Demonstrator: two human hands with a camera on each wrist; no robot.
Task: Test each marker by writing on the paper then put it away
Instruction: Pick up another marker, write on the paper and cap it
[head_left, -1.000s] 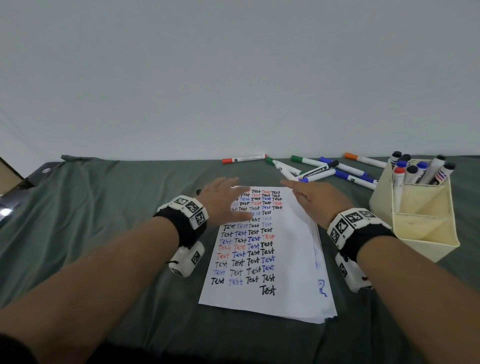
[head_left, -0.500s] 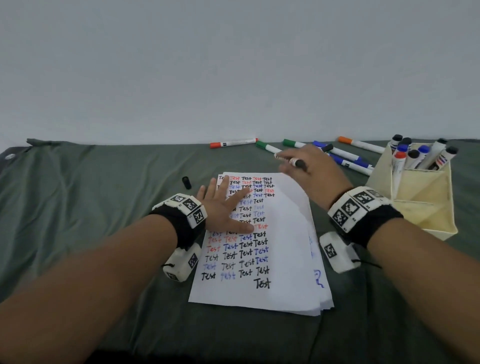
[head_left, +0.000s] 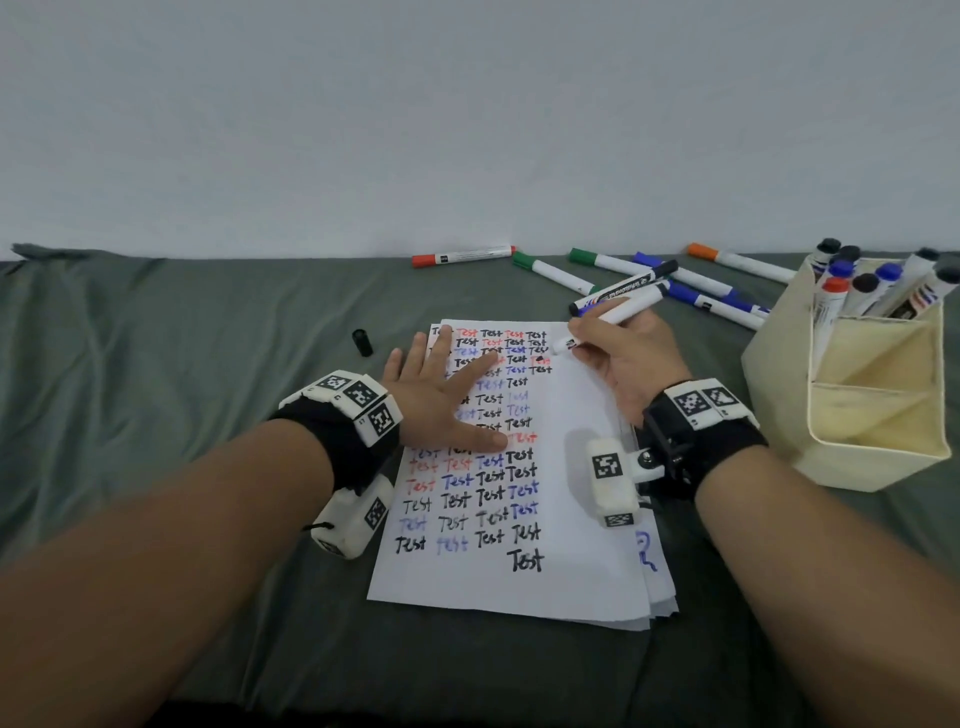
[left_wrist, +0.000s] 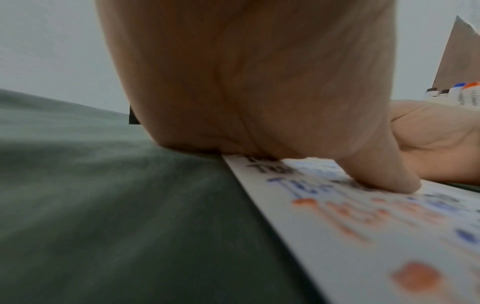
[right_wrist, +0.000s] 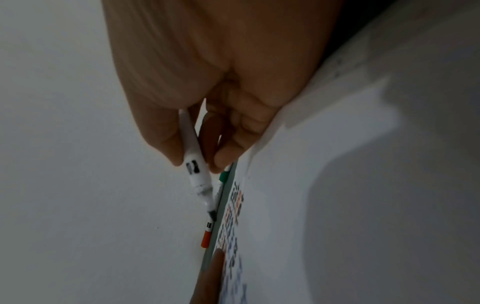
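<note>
Our right hand (head_left: 628, 358) pinches the uncapped marker (head_left: 602, 319) over the paper (head_left: 571, 467), left hand (head_left: 441, 400) flat on it — if that palm lifts, the sheet may slide and smear.

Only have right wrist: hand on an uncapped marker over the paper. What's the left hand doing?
Observer: The left hand lies flat with fingers spread, pressing on the written left side of the paper.
Operator: Where's the cap?
Observer: A black cap lies on the green cloth left of the paper's top corner, touching neither hand. I can't tell if it belongs to the marker in the right hand.
Operator: Holder?
Observer: The cream holder stands right of the paper. Capped markers stand in its rear compartment, and none show in the front two.
</note>
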